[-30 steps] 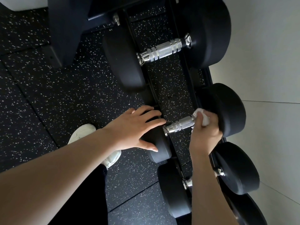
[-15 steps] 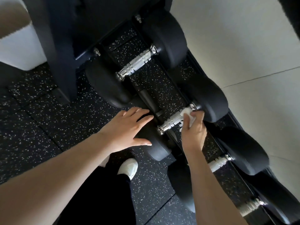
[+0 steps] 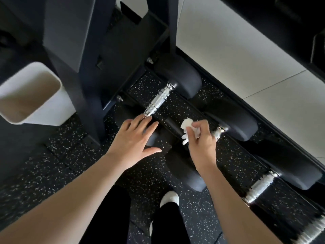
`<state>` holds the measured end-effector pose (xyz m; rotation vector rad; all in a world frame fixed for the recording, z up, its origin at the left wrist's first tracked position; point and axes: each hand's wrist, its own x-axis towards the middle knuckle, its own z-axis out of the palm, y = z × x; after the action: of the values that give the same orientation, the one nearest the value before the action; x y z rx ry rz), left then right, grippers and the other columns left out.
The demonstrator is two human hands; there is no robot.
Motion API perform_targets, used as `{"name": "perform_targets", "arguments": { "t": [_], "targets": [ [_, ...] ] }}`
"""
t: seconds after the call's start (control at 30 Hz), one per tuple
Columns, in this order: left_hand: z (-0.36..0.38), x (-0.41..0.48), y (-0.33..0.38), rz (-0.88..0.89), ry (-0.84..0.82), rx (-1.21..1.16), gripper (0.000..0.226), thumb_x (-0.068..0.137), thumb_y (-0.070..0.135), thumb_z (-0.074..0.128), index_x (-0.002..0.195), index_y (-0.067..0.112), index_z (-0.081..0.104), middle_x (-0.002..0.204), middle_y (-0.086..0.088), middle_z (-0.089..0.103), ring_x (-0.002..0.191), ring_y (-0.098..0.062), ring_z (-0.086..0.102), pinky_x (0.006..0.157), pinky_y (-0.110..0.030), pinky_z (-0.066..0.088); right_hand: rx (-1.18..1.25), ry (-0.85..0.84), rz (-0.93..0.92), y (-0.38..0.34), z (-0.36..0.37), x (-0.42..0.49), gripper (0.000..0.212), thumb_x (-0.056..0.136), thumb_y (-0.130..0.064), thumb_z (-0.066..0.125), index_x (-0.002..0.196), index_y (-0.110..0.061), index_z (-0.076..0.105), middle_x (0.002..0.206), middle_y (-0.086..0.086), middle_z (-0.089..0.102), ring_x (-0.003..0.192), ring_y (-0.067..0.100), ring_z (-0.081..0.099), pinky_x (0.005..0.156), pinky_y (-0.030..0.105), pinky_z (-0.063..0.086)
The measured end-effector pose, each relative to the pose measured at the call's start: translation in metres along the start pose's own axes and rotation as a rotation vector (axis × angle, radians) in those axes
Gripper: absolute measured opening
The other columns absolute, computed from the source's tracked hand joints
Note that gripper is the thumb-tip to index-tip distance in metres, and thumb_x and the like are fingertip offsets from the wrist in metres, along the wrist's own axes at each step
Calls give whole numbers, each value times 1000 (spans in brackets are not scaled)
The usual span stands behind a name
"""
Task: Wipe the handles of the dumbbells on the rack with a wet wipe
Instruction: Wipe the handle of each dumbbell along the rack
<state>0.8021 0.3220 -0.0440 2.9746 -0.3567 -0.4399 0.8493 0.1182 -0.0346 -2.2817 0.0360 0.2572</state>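
Note:
Black dumbbells with chrome knurled handles lie in a row on the low rack (image 3: pixel 175 110). My right hand (image 3: pixel 202 140) pinches a crumpled white wet wipe (image 3: pixel 187 129) above the second dumbbell's handle (image 3: pixel 218 132), most of which the hand hides. My left hand (image 3: pixel 135 140) is spread flat with straight fingers over the near black head (image 3: pixel 153 138) of a dumbbell, its fingertips close to the near end of the first dumbbell's handle (image 3: pixel 158 99). A third handle (image 3: pixel 260 187) shows at the lower right.
A white bin (image 3: pixel 29 95) stands on the floor at the left beside the rack's dark upright (image 3: pixel 70 50). White wall tiles (image 3: pixel 237 59) run behind the rack. Speckled black rubber flooring (image 3: pixel 52 173) lies below, with my white shoe (image 3: pixel 169 198) on it.
The view has swung so the rack runs diagonally and the bin appears. My right hand with the wipe has slid from the far end toward the near end of the handle. My left hand stays spread.

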Motion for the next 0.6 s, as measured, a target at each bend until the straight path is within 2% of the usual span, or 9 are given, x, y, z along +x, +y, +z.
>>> {"name": "perform_targets", "arguments": {
  "t": [0.1,0.2,0.27,0.33,0.37,0.4,0.47,0.53,0.6],
  "targets": [
    [3,1,-26,32,-20,9,82,84,70,27,134,10,52,136,-13,52,128,-31,46,97,-47,41,-23,73,-25,-21,29,13,8,91,-14,58,96,-10,54,70,-9,52,58,-4,45,53,0,34],
    [4,5,-51,62,-13,-5,82,83,69,28,134,10,53,136,-12,52,128,-31,47,97,-47,40,-27,162,8,-38,58,31,9,89,-12,61,97,-9,60,90,-2,57,66,-8,47,59,-1,36],
    [5,8,-65,86,-22,-21,81,83,68,29,134,10,53,138,-13,52,129,-32,46,97,-48,40,-17,226,85,-47,73,46,11,88,-14,63,98,-11,63,100,2,58,69,-4,49,64,6,39],
    [7,12,-75,115,-28,-35,80,83,67,30,135,10,52,138,-13,51,129,-32,47,98,-49,42,0,304,134,-58,85,62,11,87,-15,64,97,-10,64,102,6,60,76,7,52,68,18,44],
    [9,14,-79,131,-36,-45,80,83,67,30,135,11,51,138,-14,51,129,-33,46,98,-49,43,9,348,155,-63,89,69,11,87,-14,65,96,-10,64,102,7,61,79,10,53,69,17,45],
    [11,15,-82,142,-44,-57,79,84,67,31,136,11,50,138,-14,51,129,-33,46,98,-49,43,20,390,178,-68,92,76,10,86,-14,65,96,-9,65,102,7,61,80,11,52,68,9,43],
    [14,17,-85,149,-47,-80,77,83,67,34,137,14,47,137,-14,51,129,-33,46,96,-49,44,44,467,219,-76,98,87,10,86,-12,65,95,-7,66,101,7,61,72,4,50,62,-5,35],
    [18,19,-85,147,-34,-99,75,83,66,34,136,15,46,136,-13,52,129,-33,46,94,-48,44,65,539,262,-80,105,95,11,85,-11,66,95,-6,68,97,3,58,65,-5,45,60,-7,31],
    [22,19,-85,147,-8,-119,73,82,66,33,135,17,46,134,-12,53,129,-32,45,93,-48,44,105,621,314,-81,113,102,11,84,-12,67,94,-8,70,95,2,58,67,1,46,61,-6,30]
  ]
}}
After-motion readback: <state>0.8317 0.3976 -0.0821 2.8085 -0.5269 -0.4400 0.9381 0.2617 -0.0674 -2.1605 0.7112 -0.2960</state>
